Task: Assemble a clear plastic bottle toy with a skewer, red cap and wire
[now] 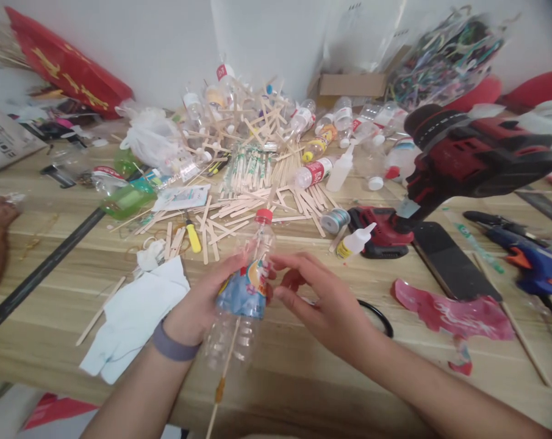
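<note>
The bottom edge crops the stick (228, 361); the label (241, 294) seems blurred.

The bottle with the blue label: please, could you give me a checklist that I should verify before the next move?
1. Bottle held by the left hand: ok.
2. Red cap on the neck: ok.
3. Blue label around the bottle: ok.
4. Thin stick showing beyond the bottle's bottom end: ok.
5. Right hand touching the label: cannot tell; its fingertips are very near.
6. Table beyond the cap free of loose sticks: not ok.
</note>
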A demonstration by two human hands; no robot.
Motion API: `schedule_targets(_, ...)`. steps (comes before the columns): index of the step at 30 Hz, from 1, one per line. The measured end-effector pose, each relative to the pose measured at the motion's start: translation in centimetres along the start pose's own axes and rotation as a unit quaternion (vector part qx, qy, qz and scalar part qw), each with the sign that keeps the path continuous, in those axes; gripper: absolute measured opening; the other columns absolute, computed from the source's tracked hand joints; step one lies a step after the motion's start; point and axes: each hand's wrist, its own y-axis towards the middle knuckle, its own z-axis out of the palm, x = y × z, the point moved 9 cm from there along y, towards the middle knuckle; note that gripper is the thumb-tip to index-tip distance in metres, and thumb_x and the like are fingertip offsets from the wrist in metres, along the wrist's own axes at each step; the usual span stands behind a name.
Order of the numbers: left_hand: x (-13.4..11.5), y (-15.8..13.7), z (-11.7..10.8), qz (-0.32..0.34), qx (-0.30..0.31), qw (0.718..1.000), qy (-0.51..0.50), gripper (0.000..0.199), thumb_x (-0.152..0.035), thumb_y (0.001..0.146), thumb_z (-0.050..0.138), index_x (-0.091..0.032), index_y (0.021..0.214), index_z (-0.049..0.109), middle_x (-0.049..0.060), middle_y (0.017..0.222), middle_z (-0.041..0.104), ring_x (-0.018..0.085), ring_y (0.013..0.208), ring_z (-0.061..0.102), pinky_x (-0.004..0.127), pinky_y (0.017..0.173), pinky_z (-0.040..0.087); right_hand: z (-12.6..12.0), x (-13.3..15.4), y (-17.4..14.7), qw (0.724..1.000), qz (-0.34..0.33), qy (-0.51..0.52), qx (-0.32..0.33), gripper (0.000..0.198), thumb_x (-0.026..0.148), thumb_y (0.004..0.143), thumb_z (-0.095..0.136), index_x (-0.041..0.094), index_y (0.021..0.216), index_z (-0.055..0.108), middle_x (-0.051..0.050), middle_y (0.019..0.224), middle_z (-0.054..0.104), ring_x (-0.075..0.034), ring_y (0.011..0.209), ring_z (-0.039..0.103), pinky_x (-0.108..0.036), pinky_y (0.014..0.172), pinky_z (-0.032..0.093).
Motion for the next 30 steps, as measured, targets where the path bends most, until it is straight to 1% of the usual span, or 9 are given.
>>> schedule_targets(2,1.2,0.0,1.0,-0.053,0.036,0.995,-0.075,0.050,-0.060,0.088,0.048,-0.025,0.117,0.066,0.007,0.089,0.075,0.025,0.082,0.072,0.038,0.068,0.059,-0.1,-0.4,0.2,1.000,0.017,0.002,-0.005,0.036,0.020,0.090,0.056,0.022,0.125,0.054,-0.006,0.100,0.062,-0.013,0.073,0.063,-0.027,0.065,0.055)
schedule_targets(4,1.7,0.0,1.9,-0.085,0.058,0.986,-0.131,0.054,-0.063,0.087,0.046,-0.025,0.121,0.064,0.006,0.091,0.075,0.025,0.085,0.071,0.038,0.068,0.058,0.1,-0.6,0.2,1.000,0.016,0.008,-0.009,0.037,0.020,0.089,0.059,0.024,0.125,0.054,-0.005,0.097,0.062,-0.013,0.072,0.062,-0.027,0.066,0.055)
schedule_targets(8,1.7,-0.1,3.0,-0.113,0.074,0.977,-0.166,0.063,-0.069,0.085,0.044,-0.025,0.128,0.058,0.006,0.094,0.075,0.025,0.082,0.071,0.033,0.060,0.055,0.5,-0.6,0.0,1.000,0.014,0.023,-0.012,0.028,0.021,0.089,0.058,0.023,0.117,0.057,-0.003,0.093,0.064,-0.012,0.071,0.062,-0.026,0.065,0.054)
schedule_targets(11,1.9,-0.3,3.3,-0.136,0.075,0.970,-0.189,0.063,-0.069,0.086,0.042,-0.025,0.129,0.057,0.006,0.093,0.075,0.023,0.076,0.071,0.031,0.057,0.053,0.4,-0.5,0.1,1.000,-0.002,0.003,-0.018,0.030,0.020,0.090,0.056,0.024,0.120,0.057,-0.003,0.091,0.065,-0.013,0.074,0.063,-0.026,0.067,0.054)
schedule_targets(14,2.3,-0.3,3.0,-0.134,0.059,0.971,-0.187,0.056,-0.063,0.087,0.048,-0.025,0.128,0.056,0.005,0.101,0.074,0.023,0.083,0.071,0.033,0.066,0.055,0.0,-0.4,0.2,0.998,-0.023,-0.046,-0.026,0.028,0.016,0.091,0.053,0.022,0.117,0.061,-0.003,0.088,0.064,-0.013,0.075,0.064,-0.027,0.069,0.055)
schedule_targets(17,2.7,-0.1,2.4,-0.120,0.031,0.981,-0.147,0.051,-0.057,0.087,0.053,-0.024,0.126,0.058,0.007,0.115,0.071,0.026,0.105,0.066,0.038,0.082,0.056,-0.3,0.0,0.2,0.993,-0.068,-0.095,-0.033,0.024,0.011,0.092,0.050,0.019,0.108,0.065,-0.005,0.087,0.062,-0.014,0.076,0.064,-0.027,0.069,0.054)
schedule_targets(21,2.5,-0.1,2.4,-0.086,0.030,0.992,-0.092,0.042,-0.049,0.090,0.053,-0.026,0.124,0.059,0.006,0.135,0.060,0.023,0.129,0.052,0.040,0.104,0.045,-0.4,0.5,0.3,0.985,-0.108,-0.128,-0.028,0.020,0.009,0.092,0.048,0.016,0.093,0.066,-0.006,0.085,0.062,-0.015,0.077,0.062,-0.027,0.069,0.053)
schedule_targets(25,2.2,-0.3,3.1,-0.080,0.061,0.990,-0.101,0.048,-0.044,0.091,0.054,-0.030,0.136,0.048,0.004,0.139,0.056,0.021,0.127,0.053,0.042,0.108,0.041,0.1,0.5,0.3,0.979,-0.111,-0.169,-0.004,0.023,0.008,0.092,0.041,0.016,0.084,0.062,-0.007,0.081,0.060,-0.017,0.073,0.057,-0.030,0.065,0.050)
schedule_targets(30,2.1,-0.5,3.2,-0.104,0.062,0.983,-0.140,0.042,-0.038,0.087,0.062,-0.031,0.128,0.056,0.001,0.122,0.067,0.021,0.113,0.062,0.036,0.097,0.048,0.4,0.8,0.4,0.981,-0.100,-0.163,0.021,0.022,0.004,0.089,0.039,0.015,0.080,0.056,-0.006,0.079,0.055,-0.016,0.069,0.052,-0.027,0.060,0.045)
